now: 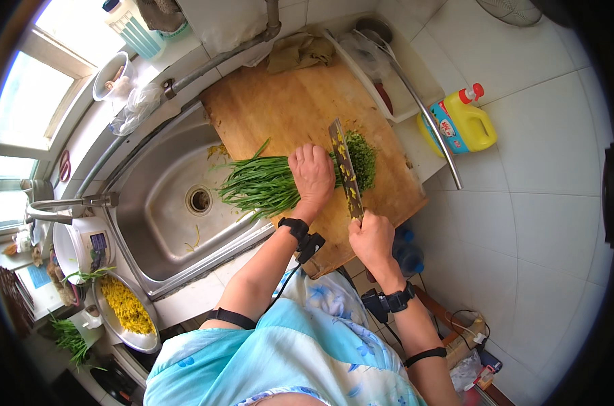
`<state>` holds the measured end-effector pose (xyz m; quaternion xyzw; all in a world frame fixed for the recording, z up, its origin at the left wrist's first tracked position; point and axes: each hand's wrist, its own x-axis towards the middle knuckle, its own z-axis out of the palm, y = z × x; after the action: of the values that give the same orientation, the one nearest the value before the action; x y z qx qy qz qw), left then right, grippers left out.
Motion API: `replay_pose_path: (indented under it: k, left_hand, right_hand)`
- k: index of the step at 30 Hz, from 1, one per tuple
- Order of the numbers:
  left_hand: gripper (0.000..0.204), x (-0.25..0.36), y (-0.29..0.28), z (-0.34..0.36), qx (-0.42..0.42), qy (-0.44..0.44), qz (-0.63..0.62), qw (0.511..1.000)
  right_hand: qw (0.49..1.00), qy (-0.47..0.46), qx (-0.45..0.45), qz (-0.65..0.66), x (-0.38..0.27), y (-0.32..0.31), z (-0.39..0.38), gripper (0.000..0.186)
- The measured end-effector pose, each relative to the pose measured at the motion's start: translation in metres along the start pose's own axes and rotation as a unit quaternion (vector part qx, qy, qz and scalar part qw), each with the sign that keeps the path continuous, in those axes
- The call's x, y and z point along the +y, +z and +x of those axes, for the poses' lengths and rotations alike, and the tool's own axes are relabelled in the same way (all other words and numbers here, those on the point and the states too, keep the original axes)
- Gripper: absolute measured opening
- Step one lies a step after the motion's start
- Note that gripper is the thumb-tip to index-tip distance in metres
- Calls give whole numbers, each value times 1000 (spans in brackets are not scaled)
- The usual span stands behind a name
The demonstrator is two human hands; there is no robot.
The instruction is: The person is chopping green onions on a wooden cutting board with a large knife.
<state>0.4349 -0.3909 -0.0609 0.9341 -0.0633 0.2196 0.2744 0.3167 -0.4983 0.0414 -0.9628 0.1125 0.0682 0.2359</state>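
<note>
so, quick count: one cleaver [345, 169], one bunch of long green chives [259, 183], one pile of chopped greens [362, 159], one big wooden cutting board [287, 101], two hands. the board sits on the counter with its left end over the steel sink [165, 216].

left hand [312, 177] lies palm down on the chive bunch, fingers curled over the stalks right next to the blade, pinning them flat to the board. right hand [370, 238] is wrapped tight around the cleaver handle, blade pointing away from the body, edge down on the chives. both wrists have a black strap.

the chives are thin, bright green, fanned out to the left with tips hanging over the sink edge. the chopped pile sits just right of the blade, fine and dark green. there's one yellow detergent bottle [459, 122] off to the right, and one metal bowl of yellow petals [125, 308] left of the sink.
</note>
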Motion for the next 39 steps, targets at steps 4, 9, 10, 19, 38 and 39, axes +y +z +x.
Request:
replay_pose_path:
  k: [4,9,10,19,38,39]
  left_hand:
    - [13,-1,-1,-3,-3,2,-9,1000]
    - [13,2,-3,-4,-13,5,-5,1000]
    - [13,3,-4,-3,-19,4,-7,1000]
    - [12,1,-16,6,-21,-9,-38,999]
    - [13,-13,-22,-3,9,47,-14,999]
    - [12,-13,-20,-3,14,51,0,999]
  right_hand:
    - [1000,15,-22,5,0,-1,-2,15]
    - [995,43,-61,-62,-10,11,16,16]
    - [995,44,-60,-62,-13,16,24,16]
    - [998,33,-17,-56,-14,28,38,19]
    - [996,-43,82,-10,3,19,24,19]
    - [996,-46,78,-6,2,12,22,19]
